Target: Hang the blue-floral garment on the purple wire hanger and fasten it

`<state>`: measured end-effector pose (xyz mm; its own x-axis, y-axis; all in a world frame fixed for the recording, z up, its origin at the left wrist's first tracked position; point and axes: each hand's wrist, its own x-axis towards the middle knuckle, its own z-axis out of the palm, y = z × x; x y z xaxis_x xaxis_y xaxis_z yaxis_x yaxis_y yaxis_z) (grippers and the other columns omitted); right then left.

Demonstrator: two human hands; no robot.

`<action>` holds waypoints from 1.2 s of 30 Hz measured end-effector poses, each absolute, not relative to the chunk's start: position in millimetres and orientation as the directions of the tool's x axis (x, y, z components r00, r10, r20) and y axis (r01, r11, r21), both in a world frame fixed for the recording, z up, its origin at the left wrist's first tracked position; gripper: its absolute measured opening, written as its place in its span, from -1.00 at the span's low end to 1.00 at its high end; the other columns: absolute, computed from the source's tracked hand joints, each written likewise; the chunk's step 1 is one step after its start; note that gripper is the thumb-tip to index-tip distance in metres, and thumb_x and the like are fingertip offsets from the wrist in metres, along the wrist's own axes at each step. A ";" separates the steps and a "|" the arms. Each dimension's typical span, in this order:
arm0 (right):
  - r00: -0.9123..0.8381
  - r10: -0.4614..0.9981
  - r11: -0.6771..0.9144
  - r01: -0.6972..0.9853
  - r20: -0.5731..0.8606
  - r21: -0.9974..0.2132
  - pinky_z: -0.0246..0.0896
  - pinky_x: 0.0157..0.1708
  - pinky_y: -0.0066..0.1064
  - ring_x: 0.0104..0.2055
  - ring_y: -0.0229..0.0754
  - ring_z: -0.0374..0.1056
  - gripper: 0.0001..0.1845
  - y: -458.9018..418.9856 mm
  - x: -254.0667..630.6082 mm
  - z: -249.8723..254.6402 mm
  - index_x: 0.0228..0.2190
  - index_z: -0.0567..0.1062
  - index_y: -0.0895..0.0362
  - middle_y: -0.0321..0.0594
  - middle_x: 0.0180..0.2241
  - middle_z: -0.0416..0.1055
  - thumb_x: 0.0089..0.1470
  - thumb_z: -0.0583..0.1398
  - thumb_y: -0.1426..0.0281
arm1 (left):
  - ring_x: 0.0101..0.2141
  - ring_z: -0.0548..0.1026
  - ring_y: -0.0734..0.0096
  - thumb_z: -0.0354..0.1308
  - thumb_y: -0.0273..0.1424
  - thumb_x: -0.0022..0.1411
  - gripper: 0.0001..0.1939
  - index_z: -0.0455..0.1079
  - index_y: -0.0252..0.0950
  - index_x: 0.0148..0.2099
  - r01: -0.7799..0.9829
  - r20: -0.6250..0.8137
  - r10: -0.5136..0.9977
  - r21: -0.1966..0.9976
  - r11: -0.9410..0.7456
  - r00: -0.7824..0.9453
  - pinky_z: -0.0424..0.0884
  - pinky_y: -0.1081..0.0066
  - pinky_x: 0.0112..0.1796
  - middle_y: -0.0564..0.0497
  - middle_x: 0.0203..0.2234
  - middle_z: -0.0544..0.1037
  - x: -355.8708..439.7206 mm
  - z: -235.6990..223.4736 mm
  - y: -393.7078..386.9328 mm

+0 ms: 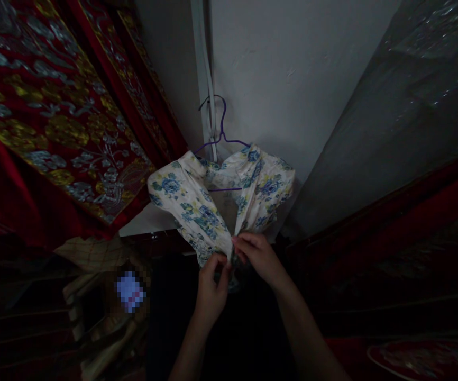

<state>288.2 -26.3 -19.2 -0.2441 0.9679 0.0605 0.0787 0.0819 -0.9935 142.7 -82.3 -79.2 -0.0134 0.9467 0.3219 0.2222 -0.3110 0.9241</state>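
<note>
A white blouse with blue and yellow-green flowers point(207, 217) hangs on a thin purple hanger point(224, 119) in front of me. Its neckline falls in a V, and the two front edges come together low down. My left hand point(213, 283) pinches the front edge on the left near the bottom of the V. Just above and to the right, my right hand point(258, 256) is closed on the other front edge. Whether a button or other fastener lies between the fingers is too dark to see.
Red cloth with gold and silver embroidery point(66, 121) hangs at the left. A pale strap point(205, 63) runs down the white wall point(284, 69) behind the hanger. Clear plastic sheeting point(411, 79) covers the right. A wooden frame point(90, 307) stands low on the left beside a blurred bright patch.
</note>
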 end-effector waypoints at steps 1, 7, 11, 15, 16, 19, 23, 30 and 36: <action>-0.215 0.973 0.102 0.069 0.085 -0.992 -0.03 -0.58 -0.44 -0.66 -0.32 0.10 -0.53 -16.4 289.3 -8.3 -0.65 0.40 0.12 -0.37 -0.74 0.20 0.05 0.19 0.03 | -0.38 0.40 0.40 0.04 -0.35 0.41 -0.81 0.34 -0.26 -0.29 0.231 0.327 0.945 0.920 -0.315 -0.013 0.30 0.45 -0.30 0.05 -0.44 0.43 144.3 -78.9 -80.7; -0.022 0.966 0.258 0.113 0.257 -0.960 -0.06 -0.62 -0.46 -0.71 -0.37 0.09 -0.64 61.4 285.8 90.9 -0.69 0.38 0.14 -0.39 -0.78 0.20 0.09 0.22 0.34 | -0.40 0.37 0.41 0.00 -0.33 0.42 -0.80 0.27 -0.25 -0.30 0.227 0.326 0.944 0.916 -0.330 0.055 0.27 0.45 -0.32 0.07 -0.46 0.38 163.3 -91.1 -73.5; 0.033 0.927 0.363 0.173 0.374 -0.916 -0.05 -0.62 -0.47 -0.72 -0.37 0.12 -0.60 83.0 277.6 136.2 -0.68 0.36 0.15 -0.38 -0.77 0.22 0.17 0.19 0.42 | -0.39 0.39 0.40 -0.01 -0.33 0.41 -0.82 0.25 -0.25 -0.29 0.265 0.295 0.946 0.909 -0.321 0.132 0.28 0.43 -0.31 0.06 -0.44 0.40 162.8 -104.4 -60.5; -0.023 0.883 0.465 0.164 0.468 -0.870 -0.02 -0.61 -0.46 -0.70 -0.37 0.14 -0.60 71.4 272.1 131.3 -0.64 0.38 0.15 -0.37 -0.75 0.24 0.23 0.16 0.39 | -0.38 0.42 0.38 0.08 -0.31 0.37 -0.83 0.31 -0.26 -0.29 0.289 0.270 0.940 0.901 -0.323 0.208 0.33 0.40 -0.28 0.05 -0.44 0.43 139.5 -78.7 -24.9; -0.027 0.868 0.494 0.148 0.496 -0.857 0.00 -0.60 -0.46 -0.68 -0.36 0.15 -0.61 66.7 271.1 126.5 -0.63 0.39 0.15 -0.37 -0.74 0.25 0.24 0.15 0.38 | -0.34 0.45 0.37 0.10 -0.30 0.37 -0.84 0.34 -0.26 -0.25 0.262 0.303 0.936 0.902 -0.342 0.178 0.36 0.39 -0.24 0.03 -0.39 0.46 133.7 -63.0 -14.3; -0.028 0.824 0.565 0.110 0.566 -0.818 0.05 -0.55 -0.47 -0.64 -0.36 0.18 -0.62 52.0 268.2 116.8 -0.59 0.40 0.14 -0.38 -0.70 0.26 0.25 0.15 0.33 | -0.27 0.51 0.35 0.15 -0.24 0.38 -0.79 0.35 -0.22 -0.03 0.115 0.498 0.867 0.862 -0.494 -0.011 0.43 0.36 -0.21 -0.01 -0.27 0.50 123.6 -0.2 14.9; -0.047 0.765 0.644 0.093 0.642 -0.760 0.05 -0.52 -0.46 -0.60 -0.36 0.18 -0.64 35.1 264.6 120.6 -0.54 0.41 0.14 -0.38 -0.66 0.28 0.28 0.15 0.27 | -0.23 0.52 0.31 0.09 -0.16 0.42 -0.58 0.25 -0.15 0.25 0.226 0.775 0.630 0.623 -0.749 -0.049 0.45 0.30 -0.15 -0.02 -0.23 0.52 124.5 79.4 41.0; -0.005 0.776 0.623 0.162 0.631 -0.765 0.05 -0.45 -0.44 -0.53 -0.31 0.18 -0.61 38.3 271.4 106.1 -0.55 0.37 0.12 -0.36 -0.62 0.25 0.26 0.15 0.21 | -0.33 0.46 0.43 0.12 -0.22 0.42 -0.72 0.45 -0.32 -0.25 0.324 0.844 0.536 0.500 -0.803 0.025 0.37 0.42 -0.23 0.06 -0.42 0.44 142.5 113.3 39.9; -0.068 0.925 0.381 0.144 0.375 -0.913 -0.03 -0.51 -0.41 -0.56 -0.27 0.12 -0.67 39.9 276.6 28.0 -0.59 0.44 0.12 -0.36 -0.67 0.21 0.13 0.17 0.22 | -0.42 0.37 0.54 0.21 -0.25 0.37 -0.75 0.43 -0.32 -0.29 0.322 0.885 0.367 0.450 -0.833 -0.288 0.31 0.48 -0.33 0.12 -0.49 0.36 118.5 128.7 34.0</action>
<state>276.6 39.9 28.0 -0.0678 0.9246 0.3749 0.1441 0.3809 -0.9133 118.5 34.0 128.7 -0.2876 0.3666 0.8848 0.3219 -0.8331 0.4498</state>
